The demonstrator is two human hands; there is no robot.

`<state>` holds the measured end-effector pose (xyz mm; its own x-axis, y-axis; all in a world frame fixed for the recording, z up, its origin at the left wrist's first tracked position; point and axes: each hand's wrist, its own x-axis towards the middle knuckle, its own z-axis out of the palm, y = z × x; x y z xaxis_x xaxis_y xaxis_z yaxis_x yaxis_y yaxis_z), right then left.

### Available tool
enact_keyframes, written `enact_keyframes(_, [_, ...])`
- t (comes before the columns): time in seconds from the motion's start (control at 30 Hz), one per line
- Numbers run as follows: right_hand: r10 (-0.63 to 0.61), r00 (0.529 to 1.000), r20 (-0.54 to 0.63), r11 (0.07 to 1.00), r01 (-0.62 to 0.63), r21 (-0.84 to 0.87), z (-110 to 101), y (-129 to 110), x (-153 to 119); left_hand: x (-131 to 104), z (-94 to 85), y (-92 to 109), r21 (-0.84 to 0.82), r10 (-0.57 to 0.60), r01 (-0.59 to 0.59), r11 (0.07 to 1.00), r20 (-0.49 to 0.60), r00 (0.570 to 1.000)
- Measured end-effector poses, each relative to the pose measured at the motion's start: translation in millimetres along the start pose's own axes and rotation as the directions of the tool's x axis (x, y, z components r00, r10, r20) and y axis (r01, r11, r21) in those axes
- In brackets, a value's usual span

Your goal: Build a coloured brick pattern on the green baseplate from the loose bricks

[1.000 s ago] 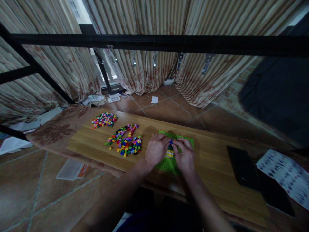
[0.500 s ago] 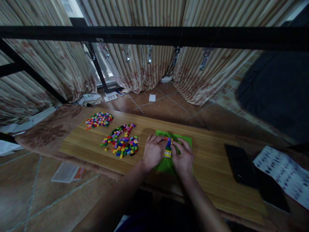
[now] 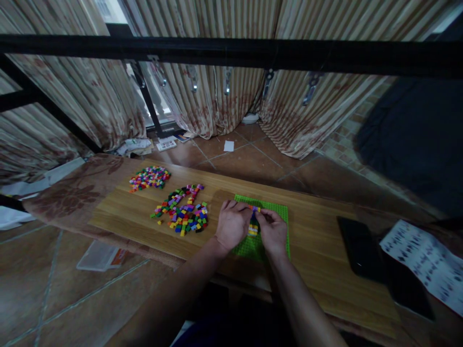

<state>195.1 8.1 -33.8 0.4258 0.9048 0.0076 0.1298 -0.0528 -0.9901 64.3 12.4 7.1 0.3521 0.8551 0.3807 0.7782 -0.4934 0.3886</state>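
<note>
A green baseplate [image 3: 278,208] lies on the wooden board under both hands. On it stands a small build of toy bricks [image 3: 253,229], with yellow, white and dark rows and purple and orange bricks at its far end. My left hand [image 3: 233,225] is closed at the build's left side, its fingertips by the orange bricks. From the right, my right hand [image 3: 273,232] pinches at the purple and blue bricks near the top. The fingers partly cover what each hand grips.
Left of the baseplate lies a large pile of mixed bricks [image 3: 188,214], and a second pile of small bricks [image 3: 150,178] is farther off. A black phone or tablet [image 3: 360,248] and a printed sheet [image 3: 425,262] lie at the right. A clear plastic box [image 3: 97,255] rests on the floor.
My right hand's fingers have drawn in closer together and slightly toward the build's far end. My left hand stays nearly in place. The view has shifted slightly.
</note>
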Motion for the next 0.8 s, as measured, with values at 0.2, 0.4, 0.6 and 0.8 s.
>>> enact_keyframes(0.2, [-0.009, 1.000, -0.007, 0.999, 0.009, -0.046, 2, 5, -1, -5, 3.5, -5, -0.299, -0.215, 0.175, 0.938, -0.109, 0.970])
enact_keyframes(0.4, [-0.015, 1.000, -0.018, 0.998, 0.014, -0.063, 3, 4, -4, -2, 11.5, -8, -0.443, -0.444, 0.387, 0.808, -0.028, 0.895])
enact_keyframes(0.6, [-0.033, 0.999, -0.025, 0.996, 0.031, -0.082, 4, -2, -6, 7, 18.0, -5, -0.510, -0.578, 0.536, 0.672, 0.090, 0.811])
enact_keyframes(0.8, [-0.002, 1.000, -0.017, 0.995, 0.001, -0.096, 3, 2, -5, 9, 20.8, -7, -0.565, -0.642, 0.619, 0.545, 0.195, 0.742])
